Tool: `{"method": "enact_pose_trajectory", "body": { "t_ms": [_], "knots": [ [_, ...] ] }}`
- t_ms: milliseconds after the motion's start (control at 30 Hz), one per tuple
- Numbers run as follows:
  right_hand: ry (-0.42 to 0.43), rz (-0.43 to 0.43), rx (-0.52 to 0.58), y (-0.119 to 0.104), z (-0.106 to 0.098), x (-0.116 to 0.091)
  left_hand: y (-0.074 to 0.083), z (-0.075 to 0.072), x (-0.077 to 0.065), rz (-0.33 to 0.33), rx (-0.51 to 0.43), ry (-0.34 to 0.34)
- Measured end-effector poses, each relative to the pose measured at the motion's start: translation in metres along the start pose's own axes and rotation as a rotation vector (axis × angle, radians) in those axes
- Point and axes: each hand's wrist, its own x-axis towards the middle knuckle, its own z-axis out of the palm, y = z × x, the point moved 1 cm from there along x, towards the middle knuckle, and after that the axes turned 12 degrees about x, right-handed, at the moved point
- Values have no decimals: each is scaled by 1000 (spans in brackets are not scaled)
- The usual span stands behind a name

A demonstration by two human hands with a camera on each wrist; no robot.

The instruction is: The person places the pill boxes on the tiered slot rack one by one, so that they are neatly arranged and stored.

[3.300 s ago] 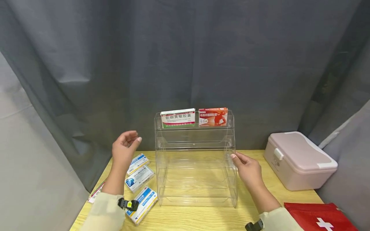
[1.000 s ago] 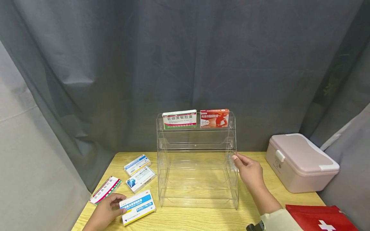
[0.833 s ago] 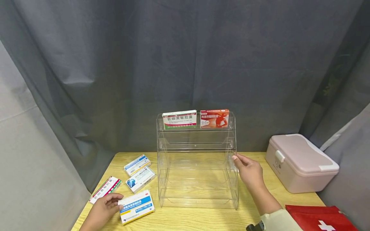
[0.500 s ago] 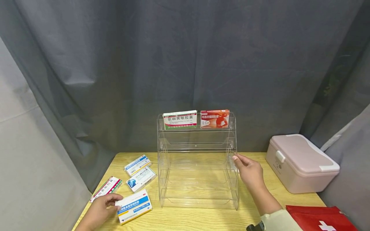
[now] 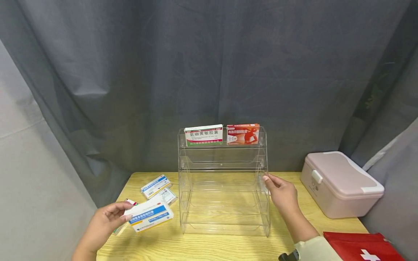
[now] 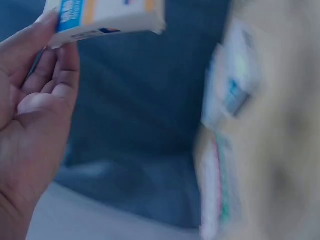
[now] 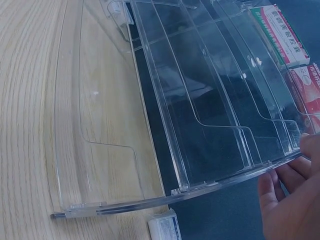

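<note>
My left hand pinches the left end of a white, blue and yellow medicine box, held up over the table in front of the other boxes. In the left wrist view the thumb and fingers grip the medicine box at its edge. My right hand holds the right side panel of a clear tiered display rack, thumb on one face, fingers behind. A white-and-green medicine box and a red one stand side by side in the rack's top tier.
Left of the rack lie a blue-and-white box, a white box and a mostly covered red-and-green-edged box. A pink lidded case stands at right, with a red pouch with a white cross before it. Grey curtains surround the table.
The left hand came down from beside the rack, took the blue-and-white medicine box at the front left, and has now raised it, covering parts of the boxes behind. The right hand stays on the rack.
</note>
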Motion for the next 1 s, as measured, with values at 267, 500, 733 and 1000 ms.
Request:
{"method": "enact_pose_trajectory", "body": {
  "t_ms": [267,500,733,1000],
  "knots": [
    [-2,0,-4,1,-2,-1,74,21,72,159,15,197],
    [3,-16,-16,2,0,0,108,65,138,114,65,123],
    [1,-8,-6,4,-1,-1,144,114,185,124,73,21],
    [-11,7,7,1,0,-2,166,149,215,184,166,14]
  ]
}}
